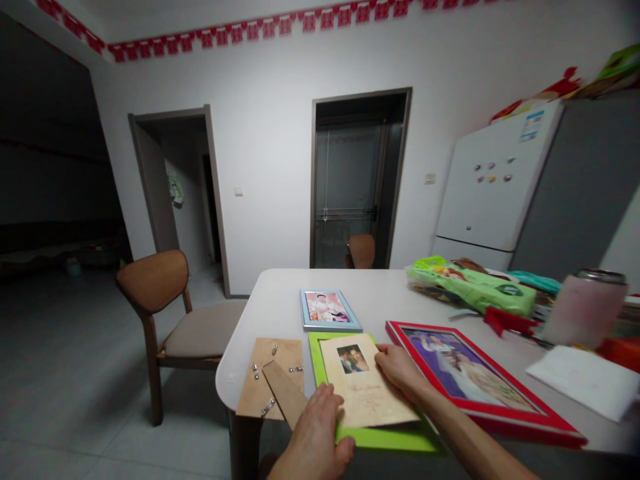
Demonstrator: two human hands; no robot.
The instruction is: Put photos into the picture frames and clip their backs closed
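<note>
A beige card with a small photo (363,383) lies on a bright green picture frame (380,437) near the table's front edge. My left hand (317,433) rests on the card's near left corner, fingers flat and together. My right hand (400,367) presses its fingers on the card's right edge. Just left lies the brown frame backing with its stand and metal clips (273,387). A small blue-framed photo (329,310) sits behind the green frame. A large red-framed photo (470,380) lies to the right, under my right forearm.
The white table (280,287) holds a green packet (470,287), a pink tumbler (583,307), a red object (505,321) and a white paper (585,380) at right. A wooden chair (170,313) stands left. A fridge (495,187) stands behind.
</note>
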